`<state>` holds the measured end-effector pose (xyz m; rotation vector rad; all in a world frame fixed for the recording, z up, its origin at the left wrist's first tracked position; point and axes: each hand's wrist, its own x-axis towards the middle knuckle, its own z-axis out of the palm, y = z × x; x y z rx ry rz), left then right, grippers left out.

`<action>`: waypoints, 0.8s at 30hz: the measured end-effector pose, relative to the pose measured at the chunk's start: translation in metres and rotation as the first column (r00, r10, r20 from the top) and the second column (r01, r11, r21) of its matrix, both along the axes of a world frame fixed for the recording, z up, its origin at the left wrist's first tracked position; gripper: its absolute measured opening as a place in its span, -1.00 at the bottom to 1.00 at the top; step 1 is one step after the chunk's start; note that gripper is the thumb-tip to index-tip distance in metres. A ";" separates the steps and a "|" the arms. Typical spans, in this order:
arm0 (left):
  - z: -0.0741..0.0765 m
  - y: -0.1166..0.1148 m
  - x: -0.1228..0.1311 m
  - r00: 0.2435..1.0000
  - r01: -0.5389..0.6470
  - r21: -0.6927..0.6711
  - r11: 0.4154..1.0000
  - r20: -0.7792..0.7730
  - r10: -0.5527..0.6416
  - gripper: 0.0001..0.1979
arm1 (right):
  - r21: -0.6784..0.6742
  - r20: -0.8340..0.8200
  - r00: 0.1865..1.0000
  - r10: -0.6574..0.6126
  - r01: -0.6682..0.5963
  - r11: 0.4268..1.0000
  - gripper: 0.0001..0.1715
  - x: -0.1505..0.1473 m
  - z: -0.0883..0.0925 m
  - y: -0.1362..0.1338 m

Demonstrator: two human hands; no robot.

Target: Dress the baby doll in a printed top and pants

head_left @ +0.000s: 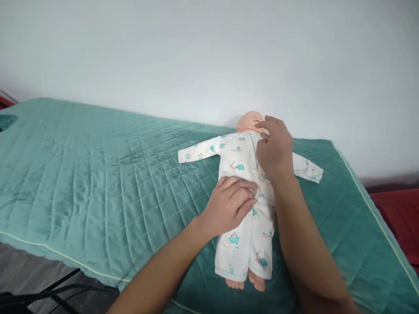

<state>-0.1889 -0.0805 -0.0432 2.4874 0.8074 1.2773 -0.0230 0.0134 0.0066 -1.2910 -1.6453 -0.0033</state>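
Observation:
A baby doll (250,121) lies on its back, its head toward the wall and its bare feet toward me. It wears a white printed top (235,152) with long sleeves spread to both sides, and white printed trousers (232,248). My left hand (231,203) is over the doll's waist, fingers bent and apart, with nothing visibly held. Near the doll's neck and upper chest is my right hand (275,144), its fingers curled loosely and apart. Whether either hand touches the cloth is hard to tell.
A green quilted cover (98,174) lies under the doll. Behind it rises a plain pale wall (196,56). Something red (399,218) stands at the right edge. Black bars (55,288) and grey floor (26,266) show at the lower left.

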 end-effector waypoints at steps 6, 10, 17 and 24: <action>0.021 0.002 -0.007 0.952 0.232 -0.396 0.888 0.280 -0.124 -0.79 | -0.223 0.001 0.965 -0.263 0.257 0.940 -0.98 0.021 -0.006 0.012; 0.043 0.047 -0.007 0.904 -0.037 -0.583 0.811 0.327 0.276 -0.75 | -0.394 -0.025 0.966 -0.258 0.228 0.890 -0.68 0.020 -0.011 0.017; 0.050 0.148 0.037 0.934 -0.337 -0.544 0.769 -0.092 0.345 -0.85 | -0.490 -0.043 0.961 -0.273 0.218 0.844 -0.83 0.021 -0.011 0.018; 0.044 0.161 0.047 0.963 -0.264 -0.521 0.812 -0.098 0.251 -0.88 | -0.495 -0.130 0.950 -0.284 0.186 0.848 -0.82 0.021 -0.012 0.020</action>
